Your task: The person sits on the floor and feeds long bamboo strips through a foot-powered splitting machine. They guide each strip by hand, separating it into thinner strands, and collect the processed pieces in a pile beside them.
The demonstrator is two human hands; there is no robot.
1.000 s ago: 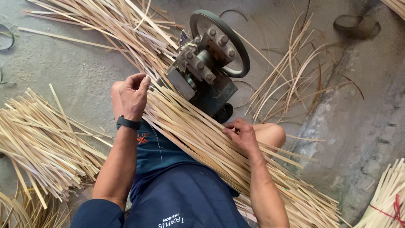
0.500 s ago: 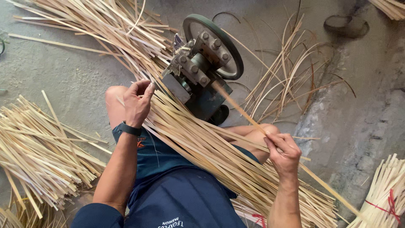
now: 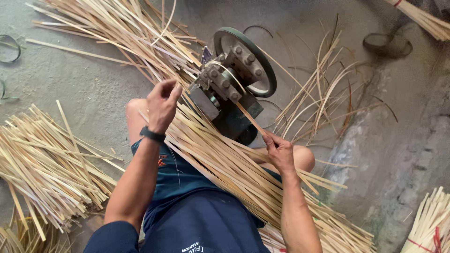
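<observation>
Here my right hand [image 3: 280, 151] pinched a strip [image 3: 249, 118] slanting up-left into the machine [image 3: 229, 89]; left hand [image 3: 161, 104], nearer, curled on strands.

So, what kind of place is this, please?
Probably a small bamboo-strip workshop: a wheel-driven splitting machine stands on a bare concrete floor, and loose heaps of cut strips lie around it.

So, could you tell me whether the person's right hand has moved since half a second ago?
Yes. The right hand has moved back toward the small green machine, pinching a bamboo strip leading into it; earlier it was farther out past the knee.
</observation>
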